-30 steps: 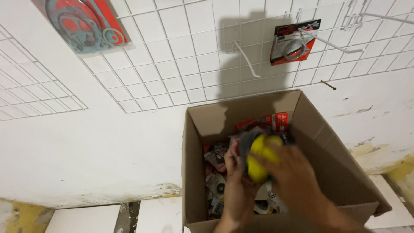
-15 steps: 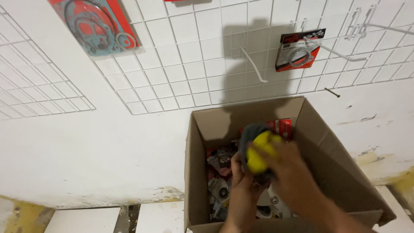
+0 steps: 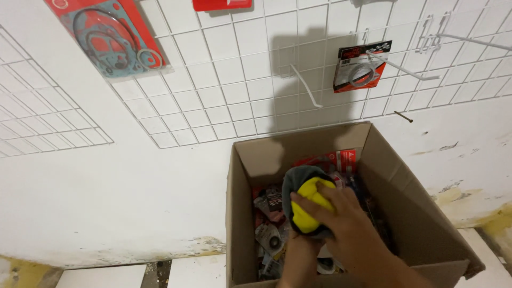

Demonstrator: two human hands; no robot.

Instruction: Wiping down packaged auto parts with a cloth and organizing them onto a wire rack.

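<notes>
- right hand [image 3: 341,218] is down in the open cardboard box [image 3: 426,224], fingers [image 3: 312,201] spread and curled over the top of a yellow and grey foam filter [image 3: 306,205]; it holds that, palm down
- left hand [image 3: 298,256] comes up from six o'clock under the same piece; only the wrist and heel show, so whether it's closed or slack i cannot tell
- the filter sits at the box's centre, raised above the packets [image 3: 269,221] piled at its eight o'clock; more red packaging [image 3: 333,160] peeks out at its twelve o'clock
- by the look of it, light and squashy; the yellow foam should give under a squeeze and grip well, not slip; best cupped around the rounded grey rim rather than pinched at the soft yellow dome; nothing here looks breakable
- right forearm runs in from five o'clock, wrist bent down into the box
- up on the white wire grid [image 3: 224,90]: a red gasket card [image 3: 109,34] at eleven o'clock, a smaller ring packet [image 3: 360,66] at one o'clock, a bare hook [image 3: 304,85] between them
</notes>
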